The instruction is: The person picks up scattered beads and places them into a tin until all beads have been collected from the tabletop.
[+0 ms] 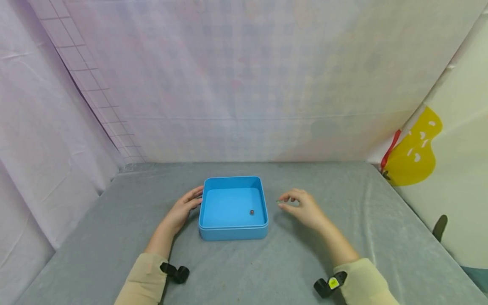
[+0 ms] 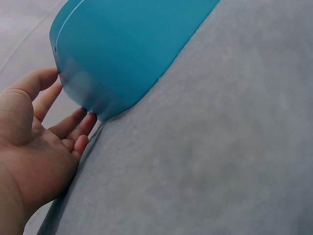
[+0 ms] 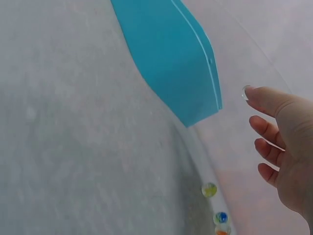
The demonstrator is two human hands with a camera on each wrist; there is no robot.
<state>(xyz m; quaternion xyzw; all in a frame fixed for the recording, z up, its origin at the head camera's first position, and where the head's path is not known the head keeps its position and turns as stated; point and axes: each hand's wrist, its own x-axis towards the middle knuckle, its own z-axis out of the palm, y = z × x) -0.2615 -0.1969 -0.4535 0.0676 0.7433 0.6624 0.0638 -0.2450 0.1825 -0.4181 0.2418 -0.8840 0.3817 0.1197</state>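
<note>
A light-blue square box stands on the grey cloth, with one small brownish marble lying inside near its front right corner. My left hand rests its fingertips against the box's left side; in the left wrist view those fingers touch the blue wall. To the right of the box and apart from it, my right hand pinches a small clear marble between thumb and forefinger. In the head view only a greenish speck of that marble shows.
Several glass marbles show in the right wrist view: a yellow-green one, a blue one and an orange one cut by the frame's edge. A pale checked curtain hangs behind the grey cloth-covered table.
</note>
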